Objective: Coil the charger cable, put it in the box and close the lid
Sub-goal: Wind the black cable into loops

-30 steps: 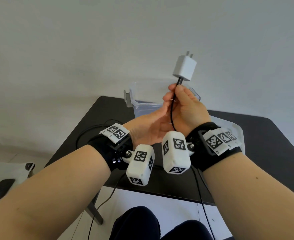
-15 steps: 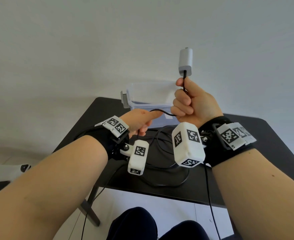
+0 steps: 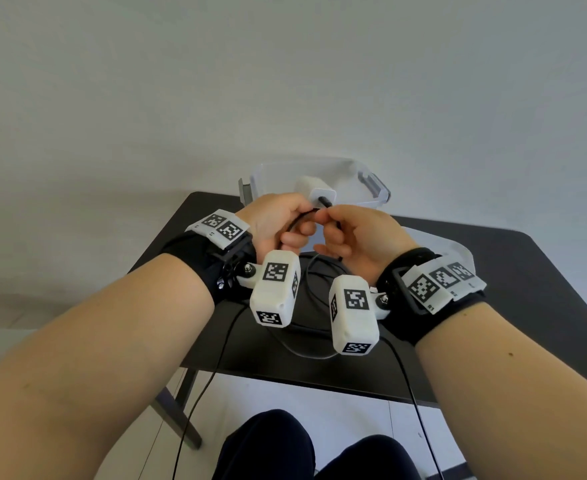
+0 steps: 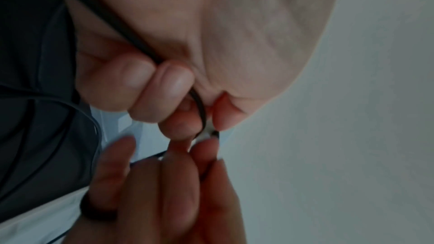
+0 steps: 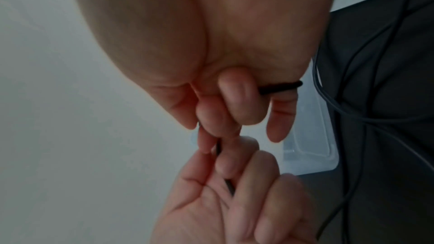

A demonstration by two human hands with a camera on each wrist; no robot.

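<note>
The right hand (image 5: 211, 47) is seen from the wrist side, its fingers (image 5: 237, 97) curled round a black charger cable (image 5: 279, 86) that comes out beside the little finger. Below it the left hand (image 5: 230, 207) is turned palm up, and the same cable is pinched between its fingers (image 5: 225, 160) just under the right hand's fingertips. The two hands are touching or nearly touching there. On the right, loose loops of cable (image 5: 347, 110) are draped over a dark desk (image 5: 387, 173), and a clear plastic lid (image 5: 312, 146) is lying on the desk beside them. A pale wall fills the left side.

Both hands (image 3: 319, 233) curled, fingertips together
</note>
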